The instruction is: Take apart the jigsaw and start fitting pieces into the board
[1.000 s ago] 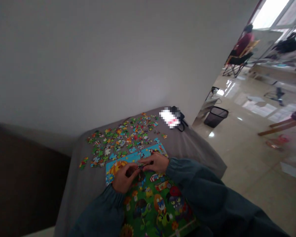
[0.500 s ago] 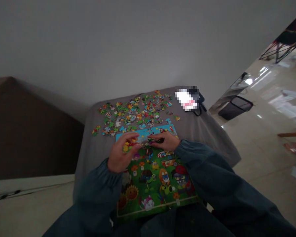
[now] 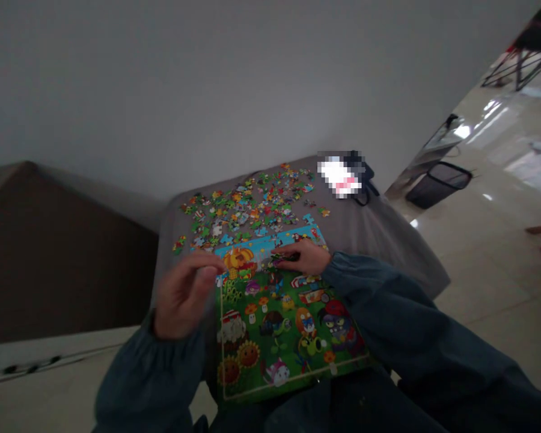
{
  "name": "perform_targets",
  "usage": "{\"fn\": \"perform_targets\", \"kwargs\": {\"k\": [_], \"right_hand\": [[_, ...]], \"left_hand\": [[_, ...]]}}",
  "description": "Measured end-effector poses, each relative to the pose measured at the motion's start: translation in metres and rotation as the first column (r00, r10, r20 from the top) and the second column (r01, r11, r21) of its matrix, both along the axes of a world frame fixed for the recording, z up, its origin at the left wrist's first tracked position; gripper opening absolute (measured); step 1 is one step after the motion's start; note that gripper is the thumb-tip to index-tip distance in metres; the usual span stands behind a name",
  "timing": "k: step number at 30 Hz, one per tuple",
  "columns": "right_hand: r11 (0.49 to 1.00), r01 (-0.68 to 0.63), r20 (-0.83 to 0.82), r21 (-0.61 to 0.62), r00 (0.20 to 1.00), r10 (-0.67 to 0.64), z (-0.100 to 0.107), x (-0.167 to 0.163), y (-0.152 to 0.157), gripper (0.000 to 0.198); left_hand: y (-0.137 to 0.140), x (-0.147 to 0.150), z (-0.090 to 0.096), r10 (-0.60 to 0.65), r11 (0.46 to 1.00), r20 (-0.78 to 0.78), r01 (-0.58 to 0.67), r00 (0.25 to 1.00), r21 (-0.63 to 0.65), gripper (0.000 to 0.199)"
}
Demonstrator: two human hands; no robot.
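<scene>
A colourful jigsaw puzzle board [image 3: 270, 328] with cartoon plants and characters lies in front of me, tilted towards my lap. My right hand [image 3: 309, 257] rests over its upper part. Thumb and fingers there point left around a small dark puzzle piece [image 3: 278, 259], whose outline is partly covered. Off the board's upper left edge, my left hand [image 3: 184, 294] is raised and blurred. Its thumb and fingers are apart, and I see nothing between them. Many loose puzzle pieces [image 3: 247, 207] spread over the grey cloth beyond the board.
A grey cloth [image 3: 388, 252] covers the table, which stands against a pale wall. At its far right corner lie a pixelated bright item [image 3: 340, 177] and a dark strapped object [image 3: 370, 180]. A dark mesh bin [image 3: 437, 185] and a folding chair [image 3: 532, 45] stand on the tiled floor.
My left hand has moved from over the board to beyond its left edge, uncovering the orange pumpkin picture. My right hand has stayed at the same spot on the board.
</scene>
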State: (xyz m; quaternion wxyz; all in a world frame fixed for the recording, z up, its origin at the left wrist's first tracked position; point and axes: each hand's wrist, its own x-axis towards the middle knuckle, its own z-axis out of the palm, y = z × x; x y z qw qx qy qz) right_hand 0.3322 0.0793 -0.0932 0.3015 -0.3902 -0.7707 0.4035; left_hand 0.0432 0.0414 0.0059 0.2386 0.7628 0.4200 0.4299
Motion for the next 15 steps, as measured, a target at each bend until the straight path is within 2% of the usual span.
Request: {"fn": "perform_targets", "kwargs": {"k": [2,5,7,10,15], "right_hand": [[1.0,0.013,-0.016,-0.002,1.0,-0.013,0.0,-0.001,0.001,0.047],[1.0,0.013,-0.023,-0.018,1.0,-0.014,0.001,-0.002,0.0,0.056],[0.999,0.0,-0.004,-0.046,1.0,0.0,0.001,-0.003,-0.003,0.064],[0.997,-0.016,0.028,-0.074,0.999,0.018,0.003,-0.002,-0.006,0.07],[0.995,-0.04,0.049,-0.096,0.998,0.045,0.002,0.0,-0.008,0.073]], "left_hand": [[0.019,0.018,-0.026,-0.06,0.991,-0.109,0.046,0.992,-0.125,0.029],[0.034,0.036,-0.067,-0.1,0.957,-0.102,0.068,0.99,-0.282,0.04],[0.034,0.041,-0.086,-0.177,0.931,-0.098,0.134,0.979,-0.339,0.043],[0.028,0.042,-0.095,-0.213,0.927,-0.097,0.17,0.972,-0.333,0.036],[0.025,0.041,-0.094,-0.219,0.951,-0.169,0.172,0.961,-0.256,0.028]]}}
